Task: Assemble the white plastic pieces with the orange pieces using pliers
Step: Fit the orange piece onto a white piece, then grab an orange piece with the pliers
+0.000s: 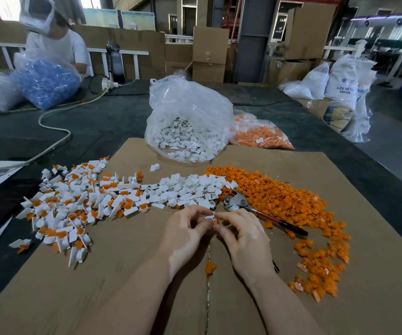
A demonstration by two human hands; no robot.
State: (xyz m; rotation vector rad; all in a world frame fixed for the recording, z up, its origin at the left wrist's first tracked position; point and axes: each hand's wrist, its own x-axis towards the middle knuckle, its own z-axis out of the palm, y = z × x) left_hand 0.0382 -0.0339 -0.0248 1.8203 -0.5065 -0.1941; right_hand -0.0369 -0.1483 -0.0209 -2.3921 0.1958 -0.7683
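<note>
Two hands meet over the flat brown cardboard sheet [127,274] at centre. My left hand [185,235] and right hand [241,238] both pinch one small white plastic piece [211,216], with a small orange plastic piece [215,222] pressed against its underside; fingers of both are curled round the pair. The red-and-black-handled metal pliers [246,205] lie ungripped on the cardboard, just beyond the right hand, head resting at the edge of the loose orange pile [292,201]. Loose white pieces [190,189] lie in a band beside that pile; joined white-and-orange parts [74,209] are heaped to the left. A clear plastic bag of white pieces [188,126] stands beyond, a clear bag of orange pieces [260,134] beside it. A white sack [342,83] far right reads "ABS RESIN", partly creased. Another person [57,44] sits far left behind a bag of blue parts [45,83].
</note>
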